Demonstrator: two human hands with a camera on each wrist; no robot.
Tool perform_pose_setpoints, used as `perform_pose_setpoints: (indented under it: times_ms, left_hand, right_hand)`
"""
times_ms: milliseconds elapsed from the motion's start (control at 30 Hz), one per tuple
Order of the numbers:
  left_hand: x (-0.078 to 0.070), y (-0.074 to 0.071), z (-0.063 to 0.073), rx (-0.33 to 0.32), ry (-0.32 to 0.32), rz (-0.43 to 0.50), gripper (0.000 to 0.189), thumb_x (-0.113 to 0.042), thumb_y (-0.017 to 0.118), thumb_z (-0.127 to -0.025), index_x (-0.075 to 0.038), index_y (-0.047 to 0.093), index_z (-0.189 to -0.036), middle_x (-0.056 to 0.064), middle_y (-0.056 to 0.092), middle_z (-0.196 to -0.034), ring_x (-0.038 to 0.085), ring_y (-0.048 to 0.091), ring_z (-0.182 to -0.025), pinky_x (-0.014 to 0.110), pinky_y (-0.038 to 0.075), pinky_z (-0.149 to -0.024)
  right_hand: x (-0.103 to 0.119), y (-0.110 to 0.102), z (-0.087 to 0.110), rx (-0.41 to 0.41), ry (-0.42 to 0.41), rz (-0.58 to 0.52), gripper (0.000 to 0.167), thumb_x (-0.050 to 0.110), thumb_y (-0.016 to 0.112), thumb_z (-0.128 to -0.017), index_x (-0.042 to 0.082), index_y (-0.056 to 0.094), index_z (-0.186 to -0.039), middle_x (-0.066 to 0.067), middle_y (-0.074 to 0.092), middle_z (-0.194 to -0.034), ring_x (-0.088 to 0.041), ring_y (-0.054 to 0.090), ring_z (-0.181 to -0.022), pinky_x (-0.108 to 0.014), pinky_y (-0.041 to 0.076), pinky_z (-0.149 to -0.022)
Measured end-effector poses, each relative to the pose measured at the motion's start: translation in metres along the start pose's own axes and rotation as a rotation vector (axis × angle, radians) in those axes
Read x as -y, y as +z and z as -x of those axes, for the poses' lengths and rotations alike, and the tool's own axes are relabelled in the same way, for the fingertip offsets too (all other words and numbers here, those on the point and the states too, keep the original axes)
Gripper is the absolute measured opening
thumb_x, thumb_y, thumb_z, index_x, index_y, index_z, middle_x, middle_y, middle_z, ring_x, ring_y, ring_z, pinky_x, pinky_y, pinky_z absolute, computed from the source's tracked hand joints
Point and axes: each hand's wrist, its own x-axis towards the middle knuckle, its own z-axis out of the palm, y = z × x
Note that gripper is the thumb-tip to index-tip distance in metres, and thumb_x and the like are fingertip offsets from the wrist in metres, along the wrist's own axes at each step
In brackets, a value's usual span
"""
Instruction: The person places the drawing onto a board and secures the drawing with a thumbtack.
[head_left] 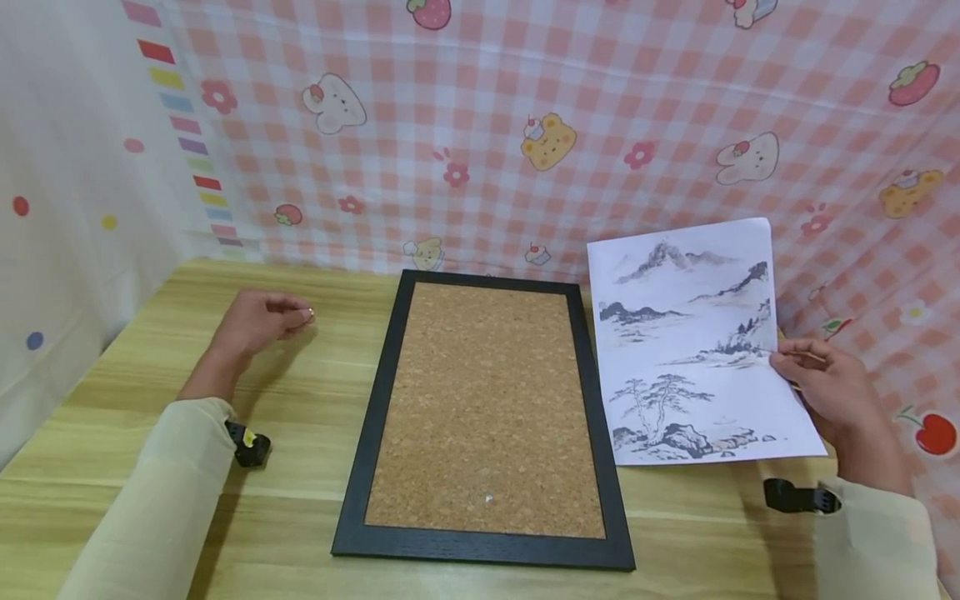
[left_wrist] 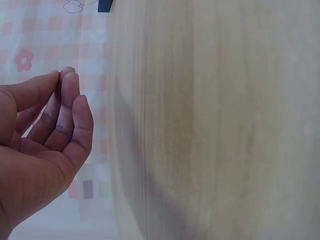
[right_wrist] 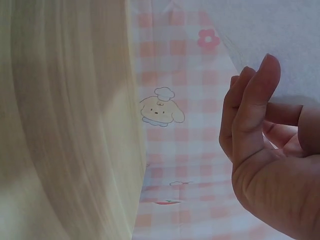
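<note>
A sheet of paper (head_left: 686, 342), printed with an ink landscape of mountains and trees, is held up at the right by my right hand (head_left: 828, 383), which pinches its right edge. Its lower left part stands beside the frame of a cork board (head_left: 487, 400). This board lies flat in the middle of the table with a black border. To its left, above the table, my left hand (head_left: 262, 321) pinches a tiny shiny pin-like piece (head_left: 311, 312) between thumb and forefinger; the fingers hide most of it. Several other left fingers (left_wrist: 82, 117) curl loosely.
A small bright spot (head_left: 489, 498) shows near the cork's lower edge; whether it is an object or glare I cannot tell. The wood-grain table (head_left: 300, 500) meets a pink checked cloth (head_left: 465, 108) behind and at right. A white dotted curtain (head_left: 67, 250) hangs at left.
</note>
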Motion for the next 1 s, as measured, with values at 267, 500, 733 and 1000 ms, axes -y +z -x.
perform_pose_setpoints:
  times_ms: [267, 500, 733, 1000]
  left_hand:
    - [-0.001, 0.0, 0.0, 0.003, 0.001, -0.004, 0.033, -0.014, 0.062, -0.103, 0.012, 0.065, -0.123, 0.003, 0.072, -0.099, -0.001, 0.064, -0.08, 0.025, 0.058, -0.076]
    - [-0.002, -0.001, 0.0, 0.008, -0.001, -0.004, 0.034, -0.016, 0.063, -0.103, 0.011, 0.065, -0.123, 0.007, 0.073, -0.103, 0.001, 0.065, -0.081, 0.025, 0.058, -0.077]
    - [-0.005, -0.001, 0.001, 0.016, -0.001, -0.003, 0.035, -0.017, 0.063, -0.103, 0.011, 0.065, -0.124, 0.008, 0.073, -0.104, 0.002, 0.065, -0.083, 0.026, 0.058, -0.078]
    - [-0.006, -0.001, -0.001, 0.024, -0.004, 0.003, 0.034, -0.016, 0.063, -0.103, 0.011, 0.065, -0.124, 0.01, 0.073, -0.106, 0.004, 0.067, -0.085, 0.026, 0.058, -0.079]
  right_hand:
    - [0.007, -0.002, 0.001, 0.0, 0.029, 0.09, 0.019, 0.012, 0.059, -0.103, 0.028, 0.068, -0.097, 0.016, 0.063, -0.085, -0.009, 0.063, -0.068, -0.025, 0.057, -0.058]
    - [0.01, -0.001, 0.001, -0.015, 0.023, 0.054, 0.013, 0.013, 0.06, -0.103, 0.025, 0.067, -0.099, 0.015, 0.064, -0.084, -0.009, 0.063, -0.067, -0.024, 0.057, -0.057]
    - [0.015, 0.003, 0.001, -0.093, -0.003, -0.009, 0.011, 0.012, 0.063, -0.101, 0.022, 0.066, -0.099, 0.013, 0.062, -0.083, -0.007, 0.061, -0.066, -0.021, 0.055, -0.056]
    - [0.023, 0.01, 0.004, -0.125, -0.009, -0.091, 0.007, 0.011, 0.065, -0.1, 0.017, 0.065, -0.103, 0.011, 0.061, -0.09, -0.006, 0.061, -0.07, -0.02, 0.055, -0.057]
